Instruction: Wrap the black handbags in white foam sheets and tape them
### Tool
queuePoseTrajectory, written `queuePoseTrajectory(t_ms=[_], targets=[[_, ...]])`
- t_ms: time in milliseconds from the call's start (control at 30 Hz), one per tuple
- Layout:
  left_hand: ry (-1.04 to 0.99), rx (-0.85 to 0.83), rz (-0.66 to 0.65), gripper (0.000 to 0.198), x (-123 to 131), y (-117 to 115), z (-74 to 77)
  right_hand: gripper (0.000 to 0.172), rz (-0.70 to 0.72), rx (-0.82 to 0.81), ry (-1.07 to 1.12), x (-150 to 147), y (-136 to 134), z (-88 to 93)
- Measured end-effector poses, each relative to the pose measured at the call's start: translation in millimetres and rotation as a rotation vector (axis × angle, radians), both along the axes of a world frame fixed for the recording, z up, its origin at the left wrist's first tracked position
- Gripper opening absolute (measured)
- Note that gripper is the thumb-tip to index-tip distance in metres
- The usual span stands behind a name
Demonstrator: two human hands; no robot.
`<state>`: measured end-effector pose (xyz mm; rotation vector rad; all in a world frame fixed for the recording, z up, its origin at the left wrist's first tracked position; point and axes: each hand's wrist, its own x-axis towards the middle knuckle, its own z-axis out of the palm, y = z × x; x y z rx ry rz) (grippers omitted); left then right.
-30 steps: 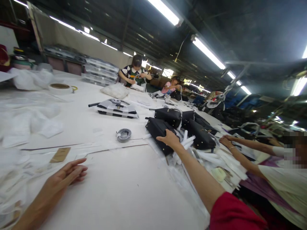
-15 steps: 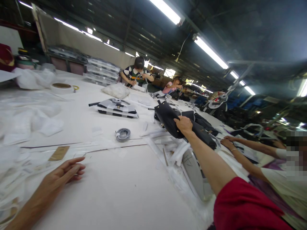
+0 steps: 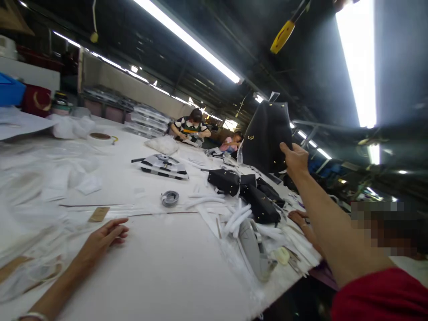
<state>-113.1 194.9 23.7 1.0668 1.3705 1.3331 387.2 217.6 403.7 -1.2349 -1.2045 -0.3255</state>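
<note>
My right hand (image 3: pixel 296 159) grips a black handbag (image 3: pixel 265 136) by its edge and holds it raised above the table. Gold-coloured fittings dot the bag's surface. Below it, several more black bags (image 3: pixel 261 203) lie on the white table (image 3: pixel 167 267). White padding rolls (image 3: pixel 238 218) are beside those bags. My left hand (image 3: pixel 109 234) hovers low over or rests on the near left of the table, fingers loosely stretched and holding nothing. Close to it lies a brown card tag (image 3: pixel 99 214). A coiled grey strap (image 3: pixel 170 199) sits farther in.
A wrapped bag (image 3: pixel 163 167) lies mid-table. A grey tape dispenser (image 3: pixel 254 249) stands near the right edge. Clear plastic sheets (image 3: pixel 40 178) cover the left side, with a tape roll (image 3: pixel 100 138) behind. Co-workers (image 3: pixel 190 127) sit at the far end; another person's hand (image 3: pixel 299 218) is at right.
My right hand has lifted the black handbag up off the pile, and it now hangs more upright. My left hand keeps about the same place. The view has tilted and turned somewhat.
</note>
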Motion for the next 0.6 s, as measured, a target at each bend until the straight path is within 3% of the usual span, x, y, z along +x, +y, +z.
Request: queuePoseTrajectory(t_ms=[100,200,300,433,533,600], targets=[[-0.13,0.023,-0.06,0.073,1.4,-2.4,-2.7,0.031,-0.071,-0.005,-0.226,-24.7,-50.2,0.4],[-0.204,-0.048,-0.053,0.059,5.9,-18.3,1.3,0.028,-0.128,-0.061,-0.524,-61.5,-101.8,-30.4],[-0.384,-0.099,-0.113,0.049,10.9,-56.3,14.1,0.022,0.043,-0.09,-0.778,-105.6,-148.1,-99.2],[-0.522,-0.1,-0.112,0.05,5.2,-122.4,28.1,0.032,0.362,-0.155,-1.021,-159.6,-203.7,-227.9],[-0.343,-0.087,-0.024,0.058,-11.2,-166.3,29.4,0.045,0.504,-0.306,-1.013,-181.2,-241.3,-305.8],[-0.153,-0.091,-0.019,0.062,-21.4,-187.7,29.4,0.047,0.534,-0.397,-0.952,-182.9,-258.2,-331.7]])
